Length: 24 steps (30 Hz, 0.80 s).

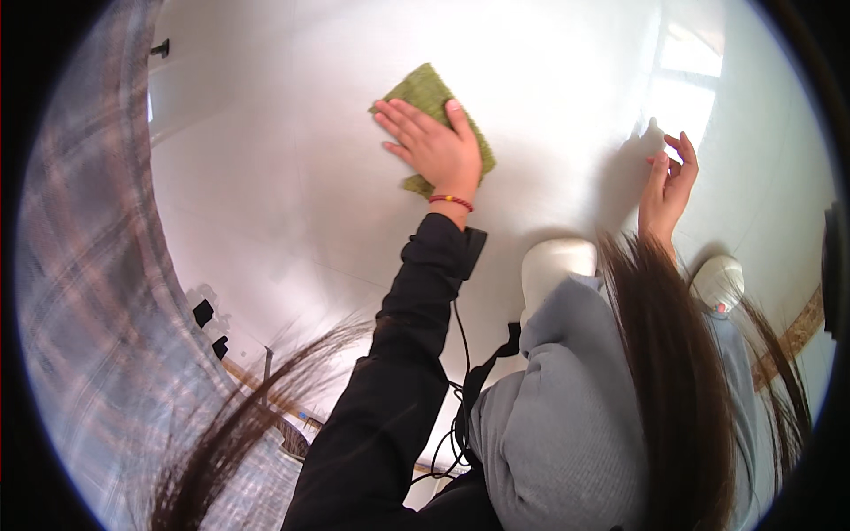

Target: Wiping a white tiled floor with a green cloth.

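Left hand [434, 146] presses flat on a green cloth [432, 97] against glossy white floor [292, 177]; right hand [668, 181] hovers released.

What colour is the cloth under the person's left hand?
Green. The cloth lies flat on the white floor under the left hand; the head view shows it.
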Motion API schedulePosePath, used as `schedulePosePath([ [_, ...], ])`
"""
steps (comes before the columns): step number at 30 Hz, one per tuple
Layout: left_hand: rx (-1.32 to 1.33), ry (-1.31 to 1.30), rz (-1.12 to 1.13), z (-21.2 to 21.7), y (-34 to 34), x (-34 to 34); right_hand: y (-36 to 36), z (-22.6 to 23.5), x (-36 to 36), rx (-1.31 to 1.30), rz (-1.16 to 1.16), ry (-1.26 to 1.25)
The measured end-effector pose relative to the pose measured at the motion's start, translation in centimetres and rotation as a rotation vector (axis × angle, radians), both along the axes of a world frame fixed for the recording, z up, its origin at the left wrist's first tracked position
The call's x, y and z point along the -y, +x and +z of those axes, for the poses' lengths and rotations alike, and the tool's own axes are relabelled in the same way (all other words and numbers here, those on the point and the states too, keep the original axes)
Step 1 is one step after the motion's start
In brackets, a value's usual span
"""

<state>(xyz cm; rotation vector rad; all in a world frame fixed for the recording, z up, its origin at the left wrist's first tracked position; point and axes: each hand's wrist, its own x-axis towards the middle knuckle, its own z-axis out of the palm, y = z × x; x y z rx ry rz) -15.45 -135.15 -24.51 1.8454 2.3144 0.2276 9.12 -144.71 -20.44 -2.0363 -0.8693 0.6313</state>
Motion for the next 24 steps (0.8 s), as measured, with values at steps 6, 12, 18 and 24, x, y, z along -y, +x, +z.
schedulePosePath([
  [6, -0.070, 0.010, -0.269, 0.3, 4.5, -2.3, 0.3, 0.0, -0.9, 0.021, -0.059, 0.032],
  [12, 0.174, -0.030, -0.814, 1.3, 8.0, 0.9, 0.8, 0.3, -0.5, -0.014, -0.086, 0.037],
  [18, 0.047, -0.107, -0.727, 0.6, 3.7, 4.4, 0.5, 1.0, -0.6, -0.035, -0.060, 0.014],
  [24, -0.044, -0.078, 0.031, 0.3, -7.5, 7.6, 1.9, 0.3, -0.3, 0.010, -0.031, -0.018],
])
